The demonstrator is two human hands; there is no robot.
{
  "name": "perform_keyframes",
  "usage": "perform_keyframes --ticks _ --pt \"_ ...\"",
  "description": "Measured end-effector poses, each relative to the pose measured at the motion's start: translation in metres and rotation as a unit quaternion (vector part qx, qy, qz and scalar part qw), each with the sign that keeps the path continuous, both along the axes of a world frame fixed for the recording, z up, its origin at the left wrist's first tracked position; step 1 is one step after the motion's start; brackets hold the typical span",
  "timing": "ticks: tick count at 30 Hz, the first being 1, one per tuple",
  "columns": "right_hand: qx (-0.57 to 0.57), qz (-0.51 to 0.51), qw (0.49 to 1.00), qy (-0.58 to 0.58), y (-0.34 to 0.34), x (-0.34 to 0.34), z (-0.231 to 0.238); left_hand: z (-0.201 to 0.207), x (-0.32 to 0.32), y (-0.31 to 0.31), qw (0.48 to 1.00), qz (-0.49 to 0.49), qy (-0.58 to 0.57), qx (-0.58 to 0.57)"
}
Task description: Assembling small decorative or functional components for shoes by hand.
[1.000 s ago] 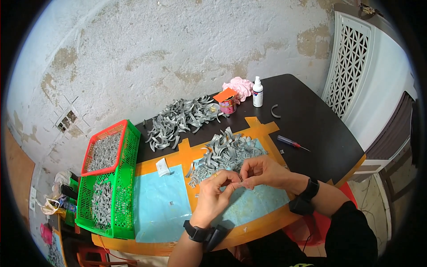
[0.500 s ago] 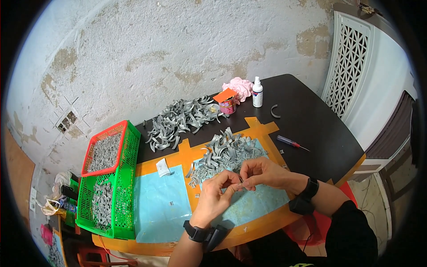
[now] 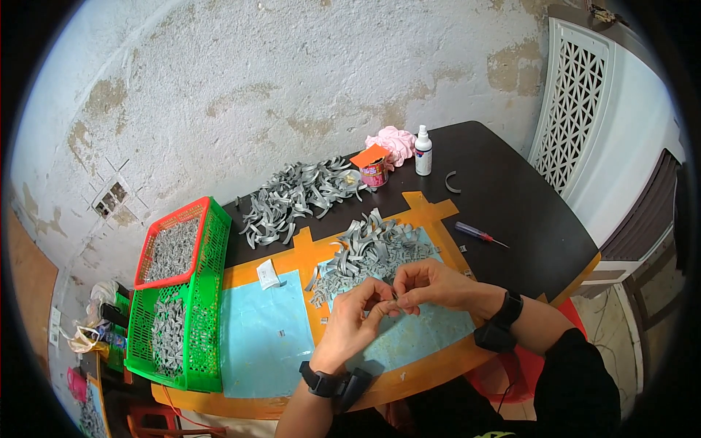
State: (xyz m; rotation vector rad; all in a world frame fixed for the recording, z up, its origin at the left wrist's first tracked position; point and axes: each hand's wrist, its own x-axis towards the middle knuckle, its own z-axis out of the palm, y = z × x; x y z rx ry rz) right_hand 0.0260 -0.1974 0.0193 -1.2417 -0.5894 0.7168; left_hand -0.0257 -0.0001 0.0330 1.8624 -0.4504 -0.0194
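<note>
My left hand [image 3: 355, 321] and my right hand [image 3: 432, 285] meet fingertip to fingertip over the near part of a light blue sheet [image 3: 416, 343]. Both are closed in a pinch around something small, mostly covered by the fingers, so its kind cannot be made out. Just beyond the hands lies a heap of small grey pieces [image 3: 343, 279], with curved grey strips [image 3: 365, 244] piled on its far side. A larger pile of curved grey strips [image 3: 296, 197] rests farther back on the dark table.
Left stands a green basket [image 3: 207, 306] of grey pieces, with a red-rimmed basket [image 3: 198, 248] on it. A white packet [image 3: 268, 274] lies on orange tape. Behind are a tin [image 3: 374, 174], pink cloth [image 3: 394, 144] and white spray bottle [image 3: 423, 153]; a screwdriver [image 3: 478, 233] lies right.
Almost nothing differs. My fingers have shifted very slightly around the small thing between them; both arms stay in place.
</note>
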Motion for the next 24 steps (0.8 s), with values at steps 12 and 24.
perform_keyframes --ticks 12,24 --pt "0.026 -0.033 0.999 0.029 0.000 0.004 -0.006 -0.004 0.003 -0.004 0.988 0.041 0.035 -0.142" --pt "0.020 -0.021 0.999 0.037 0.001 0.002 -0.003 -0.012 0.008 0.003 0.998 0.015 0.030 -0.050"
